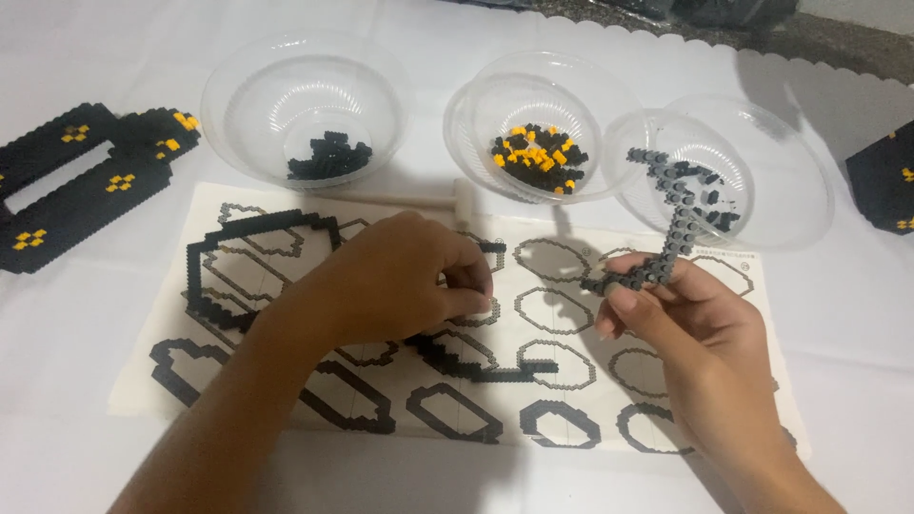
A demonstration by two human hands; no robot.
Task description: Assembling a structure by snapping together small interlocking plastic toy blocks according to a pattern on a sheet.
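My left hand point(400, 276) rests curled on the printed pattern sheet point(571, 381), fingertips pinched over a strip of small black bricks point(476, 366) laid along an outline. Whether it grips a brick I cannot tell. My right hand point(690, 319) is raised over the sheet's right side and holds a thin grey brick strip point(671, 233) that rises up and hooks at the top. A larger black brick outline point(205, 276) lies on the sheet's left part.
Three clear plastic bowls stand behind the sheet: one with black bricks point(328, 157), one with black and orange bricks point(538, 157), one with grey bricks point(762, 190). A small white mallet point(447, 200) lies between them. Built black-and-orange panels point(76, 181) sit at left, another point(885, 181) at right.
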